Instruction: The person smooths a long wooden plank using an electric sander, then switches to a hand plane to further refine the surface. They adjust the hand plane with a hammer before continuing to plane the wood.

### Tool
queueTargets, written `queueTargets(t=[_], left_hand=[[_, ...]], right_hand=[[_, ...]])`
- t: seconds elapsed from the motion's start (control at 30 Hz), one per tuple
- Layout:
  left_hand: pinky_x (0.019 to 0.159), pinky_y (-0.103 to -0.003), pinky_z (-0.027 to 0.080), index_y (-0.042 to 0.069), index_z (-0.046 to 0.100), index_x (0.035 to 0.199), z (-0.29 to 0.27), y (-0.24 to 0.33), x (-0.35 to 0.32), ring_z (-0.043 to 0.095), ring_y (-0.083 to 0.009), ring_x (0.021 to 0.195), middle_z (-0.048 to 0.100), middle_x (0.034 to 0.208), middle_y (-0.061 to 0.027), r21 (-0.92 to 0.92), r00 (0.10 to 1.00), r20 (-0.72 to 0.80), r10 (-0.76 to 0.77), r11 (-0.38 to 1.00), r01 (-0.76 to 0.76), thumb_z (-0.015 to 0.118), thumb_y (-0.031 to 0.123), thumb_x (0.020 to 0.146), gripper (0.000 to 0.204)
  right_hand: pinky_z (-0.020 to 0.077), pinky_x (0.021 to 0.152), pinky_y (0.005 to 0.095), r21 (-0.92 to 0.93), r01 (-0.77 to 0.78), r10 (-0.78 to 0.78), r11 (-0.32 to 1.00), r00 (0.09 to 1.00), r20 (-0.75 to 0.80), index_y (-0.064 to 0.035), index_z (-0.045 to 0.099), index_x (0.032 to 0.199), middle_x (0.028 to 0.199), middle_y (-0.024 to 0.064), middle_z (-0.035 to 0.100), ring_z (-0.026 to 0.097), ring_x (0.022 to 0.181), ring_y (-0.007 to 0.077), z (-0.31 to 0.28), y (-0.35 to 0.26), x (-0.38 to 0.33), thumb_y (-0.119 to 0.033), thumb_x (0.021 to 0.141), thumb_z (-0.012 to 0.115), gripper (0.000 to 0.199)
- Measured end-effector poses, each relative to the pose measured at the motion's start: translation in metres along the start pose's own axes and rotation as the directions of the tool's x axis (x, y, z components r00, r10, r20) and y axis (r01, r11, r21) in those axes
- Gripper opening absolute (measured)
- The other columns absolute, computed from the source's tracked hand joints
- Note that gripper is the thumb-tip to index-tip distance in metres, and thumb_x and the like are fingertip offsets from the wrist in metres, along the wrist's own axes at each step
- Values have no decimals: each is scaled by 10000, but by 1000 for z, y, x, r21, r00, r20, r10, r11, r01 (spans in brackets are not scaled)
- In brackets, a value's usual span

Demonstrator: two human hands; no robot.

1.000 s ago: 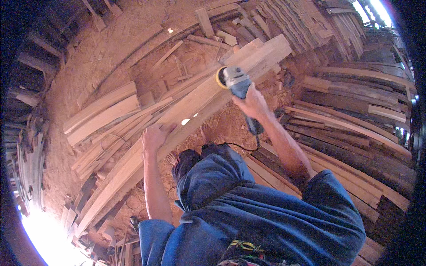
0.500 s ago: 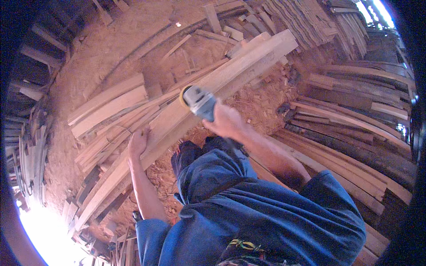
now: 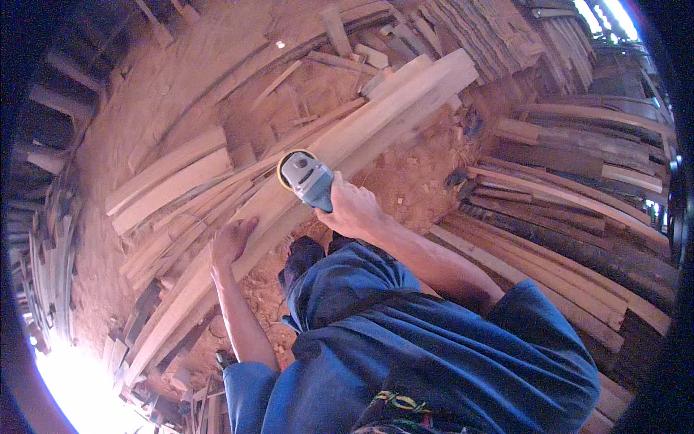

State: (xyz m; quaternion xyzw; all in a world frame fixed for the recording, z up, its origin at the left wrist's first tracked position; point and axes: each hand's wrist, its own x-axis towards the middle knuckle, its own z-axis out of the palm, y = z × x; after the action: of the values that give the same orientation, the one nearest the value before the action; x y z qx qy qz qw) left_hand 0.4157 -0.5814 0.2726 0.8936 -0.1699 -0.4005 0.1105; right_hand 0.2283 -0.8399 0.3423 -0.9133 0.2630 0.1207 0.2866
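You have one power tool in play: a single angle grinder [image 3: 307, 177], grey-bodied with a yellow-rimmed disc guard, and your right hand [image 3: 354, 211] is clenched around its body, the disc end lying on the long pale plank [image 3: 347, 148] that runs diagonally from the lower left to the upper right of the view. Your left hand [image 3: 231, 240] lies flat and unclenched on that same plank, lower along its length and well to the left of the grinder, gripping nothing. The plank seems to be one of two or three pale boards lying tight together; the seams blur, so you cannot count them surely. To the left of your left hand sit two broad short boards [image 3: 170, 177] side by side, with a fan of thinner strips [image 3: 173, 239] beneath them, too many and too overlapped to count. On your right, dark long planks [image 3: 578, 239] lie in rows, at least six, and a stack of thin boards [image 3: 484, 36] rises at the top. Reddish sawdust [image 3: 405, 181] covers the ground between. No bin, box or other container shows anywhere; all the wood lies loose in piles.
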Motion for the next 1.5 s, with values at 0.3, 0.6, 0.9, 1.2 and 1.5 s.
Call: queueTargets(t=[0.3,0.6,0.9,1.2,1.5], left_hand=[[1040,-514,484,101,742,1246,33,153,52,647,-393,1218,711,1232,-220,52,997,3,81,995,-81,570,720,917,722],[1076,-478,465,69,704,1304,56,198,73,634,-392,1246,695,1274,-231,103,989,-105,105,990,-95,601,702,910,752],[1104,-468,447,110,657,1389,43,228,60,612,-387,1288,674,1325,-227,114,995,-58,-76,990,82,579,772,883,837],[1062,-481,470,82,707,1313,56,211,62,644,-402,1228,698,1251,-251,123,987,-148,66,991,-48,560,743,914,786],[1008,-517,481,184,737,1277,56,199,74,640,-443,1197,710,1202,-228,112,975,-149,-166,977,183,365,678,1023,669]], right_hand=[[596,740,544,-79,-94,76,992,978,-197,168,421,1364,914,281,714,723,833,468,-104,170,56,-432,834,753,866],[562,885,567,-1,-261,257,965,949,-182,199,345,1430,1116,333,689,699,1018,486,-188,302,101,-500,844,749,997],[531,966,561,100,-370,384,923,897,-220,119,429,1348,1212,362,653,649,1141,522,-248,390,142,-534,828,757,897],[533,942,515,124,-236,263,964,916,-302,98,473,1320,1152,343,677,660,1143,478,-245,382,139,-455,833,795,804],[597,711,557,29,89,-90,996,995,53,124,488,1170,944,297,698,715,818,490,-136,210,59,-380,864,738,641]])
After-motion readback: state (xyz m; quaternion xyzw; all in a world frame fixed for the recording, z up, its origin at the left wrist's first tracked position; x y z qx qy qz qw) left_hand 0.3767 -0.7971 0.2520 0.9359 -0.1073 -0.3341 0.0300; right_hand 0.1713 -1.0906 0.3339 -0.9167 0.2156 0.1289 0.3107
